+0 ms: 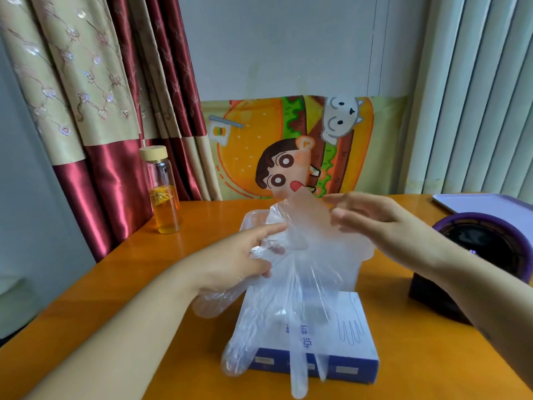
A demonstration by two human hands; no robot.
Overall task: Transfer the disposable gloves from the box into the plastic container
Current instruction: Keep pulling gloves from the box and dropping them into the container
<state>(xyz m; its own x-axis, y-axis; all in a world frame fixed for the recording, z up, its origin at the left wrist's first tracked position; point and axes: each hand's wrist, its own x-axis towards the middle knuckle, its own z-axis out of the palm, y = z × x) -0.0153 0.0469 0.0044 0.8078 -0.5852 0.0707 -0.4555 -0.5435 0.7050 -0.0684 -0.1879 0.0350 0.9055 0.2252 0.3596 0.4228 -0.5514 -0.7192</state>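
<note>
A clear disposable glove [300, 272] hangs in the air above the blue and white glove box [340, 339], its fingers drooping past the box's near edge. My left hand [245, 258] pinches the glove's left side. My right hand [375, 223] is at the glove's upper right edge with fingers spread; whether it grips the film is unclear. The clear plastic container [253, 219] lies on the table just behind the glove, mostly hidden by it.
A glass bottle [163, 192] with orange liquid and a wooden lid stands at the table's back left. A dark purple device [487, 255] sits at the right, a white tray [487, 203] behind it. Curtains and a cartoon poster line the wall.
</note>
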